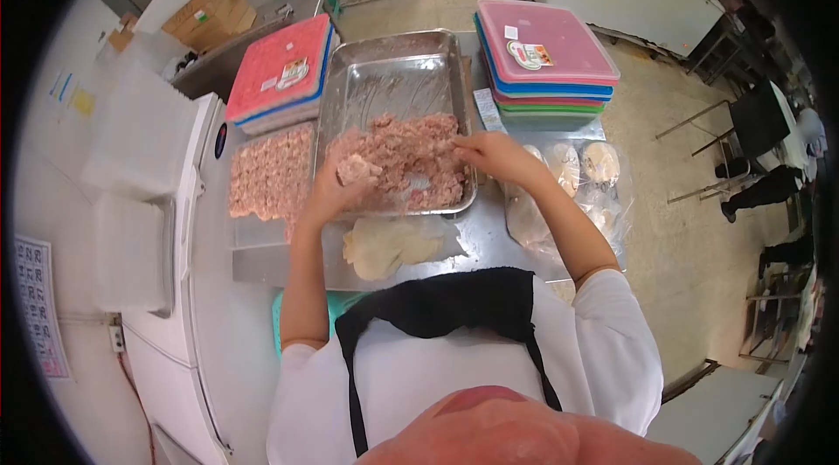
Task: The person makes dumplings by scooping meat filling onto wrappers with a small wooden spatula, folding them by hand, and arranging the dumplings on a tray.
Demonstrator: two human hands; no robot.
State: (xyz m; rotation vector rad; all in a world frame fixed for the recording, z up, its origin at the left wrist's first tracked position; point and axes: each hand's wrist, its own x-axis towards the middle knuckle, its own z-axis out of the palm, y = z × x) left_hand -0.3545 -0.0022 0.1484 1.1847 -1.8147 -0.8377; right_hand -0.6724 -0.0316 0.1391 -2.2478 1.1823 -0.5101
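A deep metal tray holds a heap of raw ground meat, spread mostly over its near half. At the tray's near left corner, my left hand is curled round a small meat-filled dumpling. My right hand is closed at the tray's right rim, its fingertips over the meat; what they grip is too small to make out. Pale dough wrappers lie on the metal table in front of the tray. Rows of filled dumplings sit in a container to the left.
Lidded plastic containers are stacked at the back left and back right. Plastic bags with round pale stacks lie beside my right forearm. A white freezer stands to the left, and a black chair is off to the right.
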